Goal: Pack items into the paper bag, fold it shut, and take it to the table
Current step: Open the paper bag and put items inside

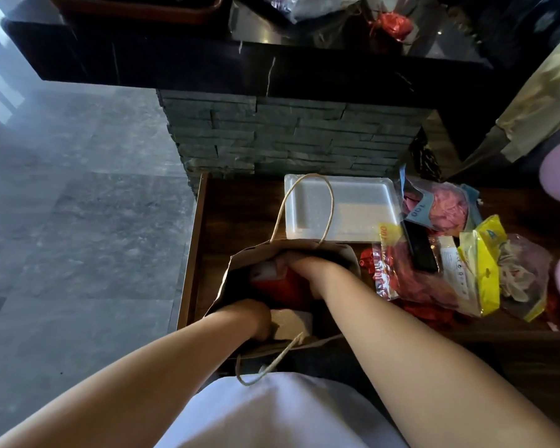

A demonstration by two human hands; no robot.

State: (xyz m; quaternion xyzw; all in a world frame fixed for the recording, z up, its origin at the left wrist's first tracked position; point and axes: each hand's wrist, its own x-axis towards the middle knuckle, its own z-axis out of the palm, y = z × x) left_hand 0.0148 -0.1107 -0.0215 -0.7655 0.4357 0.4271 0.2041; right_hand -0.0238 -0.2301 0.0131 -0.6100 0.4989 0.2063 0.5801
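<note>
Head view: our bag (227,282) stands open on the wooden shelf (240,208), near its left edge, and we have both hands inside it. Our right hand (299,265) presses on something red (285,286); our left hand (256,320) sits by a pale item (291,321). We cannot tell how either hand is closed. Behind the bag lies a foam tray (353,205), and balloon packets (434,253) lie to the right. Pushing too hard could, we judge, tear the paper or tip the bag off the near edge.
</note>
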